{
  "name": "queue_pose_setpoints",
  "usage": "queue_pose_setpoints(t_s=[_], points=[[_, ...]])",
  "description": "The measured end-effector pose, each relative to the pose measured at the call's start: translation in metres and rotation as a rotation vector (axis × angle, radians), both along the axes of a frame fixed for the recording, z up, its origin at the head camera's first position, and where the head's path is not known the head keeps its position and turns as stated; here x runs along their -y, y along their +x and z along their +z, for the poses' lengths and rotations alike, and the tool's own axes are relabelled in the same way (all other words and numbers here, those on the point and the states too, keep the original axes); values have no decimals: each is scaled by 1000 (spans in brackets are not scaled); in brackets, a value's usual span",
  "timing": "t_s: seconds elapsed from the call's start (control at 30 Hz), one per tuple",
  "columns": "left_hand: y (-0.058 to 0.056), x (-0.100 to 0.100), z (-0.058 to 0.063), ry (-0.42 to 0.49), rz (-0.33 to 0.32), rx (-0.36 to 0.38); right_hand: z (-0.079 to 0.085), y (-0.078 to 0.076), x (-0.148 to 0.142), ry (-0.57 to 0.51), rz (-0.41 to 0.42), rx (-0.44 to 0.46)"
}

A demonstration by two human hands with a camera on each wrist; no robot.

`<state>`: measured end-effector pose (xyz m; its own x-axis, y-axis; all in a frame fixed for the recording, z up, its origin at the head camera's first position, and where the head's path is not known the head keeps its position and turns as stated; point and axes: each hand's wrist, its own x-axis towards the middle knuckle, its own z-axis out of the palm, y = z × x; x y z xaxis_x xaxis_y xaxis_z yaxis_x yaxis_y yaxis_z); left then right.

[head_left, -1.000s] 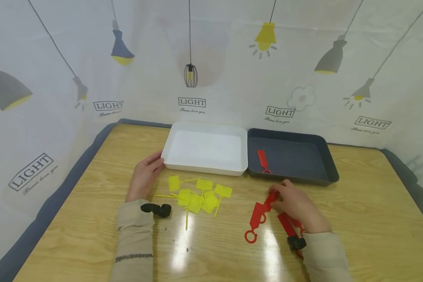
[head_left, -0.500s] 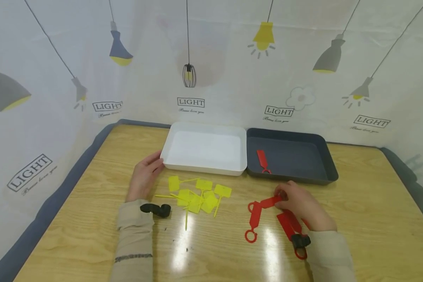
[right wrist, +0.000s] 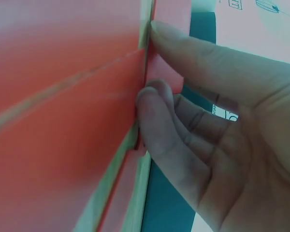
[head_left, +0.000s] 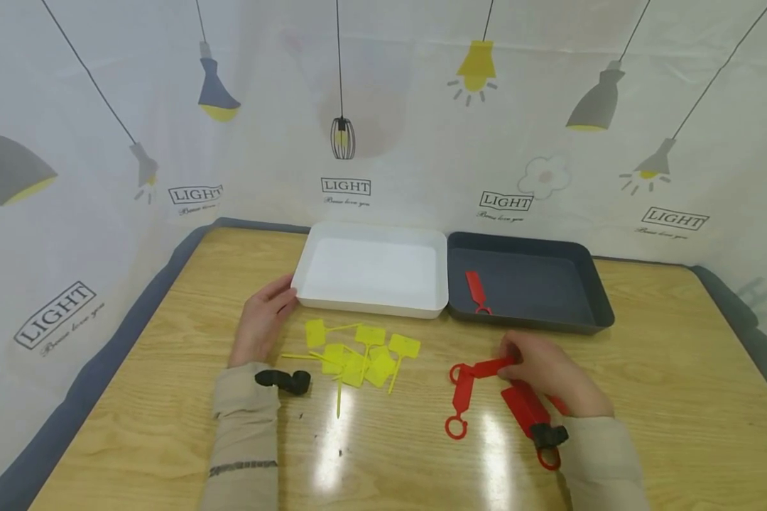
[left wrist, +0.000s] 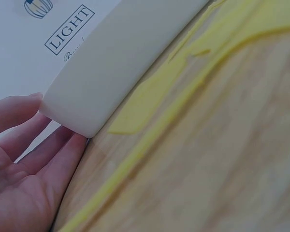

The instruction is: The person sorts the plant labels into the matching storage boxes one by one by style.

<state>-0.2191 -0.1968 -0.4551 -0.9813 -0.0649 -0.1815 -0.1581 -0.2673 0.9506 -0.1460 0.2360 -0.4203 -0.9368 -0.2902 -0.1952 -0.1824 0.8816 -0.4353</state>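
My right hand [head_left: 546, 372] pinches one end of a flat red tag [head_left: 491, 367] low over the table. In the right wrist view its thumb [right wrist: 171, 36] presses that red strip from one side, fingers on the other. A second red tag [head_left: 462, 394], with an open ring at its end, lies beside it, touching or overlapping. More red tags [head_left: 524, 408] are partly hidden under the hand and wrist. My left hand [head_left: 262, 319] touches the near left corner of the white tray [head_left: 371, 307] with extended fingers; the left wrist view shows fingertips against that corner.
A dark grey tray [head_left: 537, 323] stands right of the white one, with one red tag [head_left: 476, 287] inside. Several yellow tags [head_left: 353, 369] with thin stems lie piled before the white tray. A printed cloth [head_left: 409, 177] hangs behind the wooden table [head_left: 396, 454].
My right hand has moved slightly right, swinging the pinched red tag to a flatter angle, off the second tag's ring. The left hand and both trays have stayed put.
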Motion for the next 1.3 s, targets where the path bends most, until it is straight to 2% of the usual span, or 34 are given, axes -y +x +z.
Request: queue_pose_setpoints(t_s=[0.27, 0.47, 0.57, 0.73, 0.97, 1.07, 1.3], points=[[0, -1, 1, 5, -3, -3, 0, 1, -8, -112, 45, 24], [-2, -1, 0, 5, 17, 28, 0, 1, -17, -144, -7, 75], [-2, 0, -1, 9, 9, 17, 0, -1, -19, -142, -24, 69], [-1, 0, -2, 3, -2, -6, 4, 0, -16, -194, -76, -1], [-1, -2, -4, 7, 7, 1, 11, 3, -11, -282, -257, -249], [0, -2, -3, -4, 16, 1, 12, 4, -9, -339, -316, -323], [-1, -1, -2, -4, 9, -3, 11, 3, -7, -406, -348, -389]])
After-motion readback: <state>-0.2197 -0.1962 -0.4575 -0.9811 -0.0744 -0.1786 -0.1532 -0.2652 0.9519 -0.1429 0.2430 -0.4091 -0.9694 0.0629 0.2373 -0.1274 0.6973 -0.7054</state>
